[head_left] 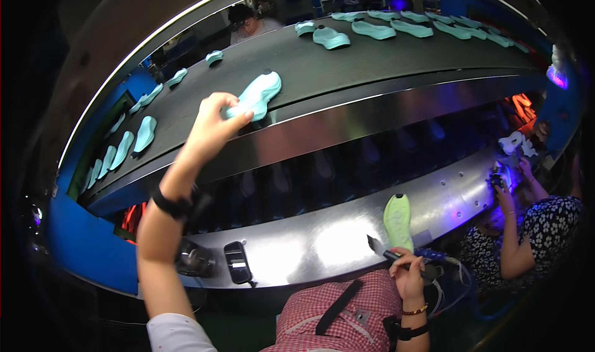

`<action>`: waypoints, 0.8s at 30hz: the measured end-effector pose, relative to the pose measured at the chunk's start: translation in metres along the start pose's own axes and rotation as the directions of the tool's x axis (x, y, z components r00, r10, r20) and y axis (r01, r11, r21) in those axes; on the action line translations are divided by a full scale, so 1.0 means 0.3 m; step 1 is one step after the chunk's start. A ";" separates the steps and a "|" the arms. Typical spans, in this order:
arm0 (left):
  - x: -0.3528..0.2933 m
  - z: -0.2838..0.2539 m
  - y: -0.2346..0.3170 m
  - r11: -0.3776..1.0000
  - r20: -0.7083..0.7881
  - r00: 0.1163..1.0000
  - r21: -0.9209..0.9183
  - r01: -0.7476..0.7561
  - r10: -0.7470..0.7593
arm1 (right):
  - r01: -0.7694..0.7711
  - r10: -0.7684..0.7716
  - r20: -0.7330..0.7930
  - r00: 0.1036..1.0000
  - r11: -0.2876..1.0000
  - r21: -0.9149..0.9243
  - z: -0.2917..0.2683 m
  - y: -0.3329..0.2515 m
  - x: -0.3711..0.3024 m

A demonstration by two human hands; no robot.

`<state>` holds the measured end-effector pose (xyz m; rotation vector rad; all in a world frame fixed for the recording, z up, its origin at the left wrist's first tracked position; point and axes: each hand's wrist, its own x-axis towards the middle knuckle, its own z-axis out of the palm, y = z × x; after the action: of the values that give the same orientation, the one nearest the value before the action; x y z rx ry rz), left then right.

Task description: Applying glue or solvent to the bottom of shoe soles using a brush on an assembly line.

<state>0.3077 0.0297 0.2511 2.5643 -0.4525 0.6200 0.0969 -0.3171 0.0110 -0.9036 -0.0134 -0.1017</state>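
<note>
My left hand [215, 123] reaches up to the dark conveyor belt and pinches the near end of a light teal shoe sole [263, 93]. That sole is tilted over the belt's near edge, its dark-tipped end pointing away. Low on the right, my right hand [409, 275] is closed around the dark handle of a flat brush [385, 251], whose bristles point up and left. Just beyond the brush, a yellow-green shoe sole [397, 220] with a dark tip lies on the steel ledge [285, 259].
More teal soles [374, 31] line the belt [248, 64] at both ends. A black-rimmed rectangular object [237, 263] and a dark rounded container [197, 259] sit on the ledge's left. At right, another person [527, 240] works beside the ledge; someone else [251, 26] is beyond the belt.
</note>
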 end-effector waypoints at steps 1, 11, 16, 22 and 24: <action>-0.085 0.010 -0.010 0.984 -0.195 0.980 -0.180 0.000 -0.035 | 0.012 -0.011 0.015 1.000 0.996 -0.084 0.024 0.000 0.005; -0.720 0.121 0.044 -0.207 0.488 0.854 -0.868 0.452 -0.180 | -0.053 0.050 0.043 0.998 0.996 0.077 0.130 -0.029 0.002; -1.067 0.438 0.126 -0.615 0.798 0.564 -0.338 0.712 0.214 | -0.127 0.116 0.074 0.991 0.976 0.179 0.191 -0.021 0.005; -1.027 0.465 0.265 -0.835 0.623 0.780 -0.399 0.379 0.057 | -0.329 0.355 0.184 0.916 0.931 -0.158 0.291 0.058 -0.006; -1.011 0.456 0.285 -0.901 0.714 0.698 -0.340 0.270 -0.060 | -0.406 0.452 0.172 0.875 0.881 -0.243 0.296 0.094 -0.006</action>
<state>0.0636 -0.0494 0.0226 0.1418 0.2176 -0.4905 0.1007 -0.2300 0.0437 -1.0964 -0.0113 0.4267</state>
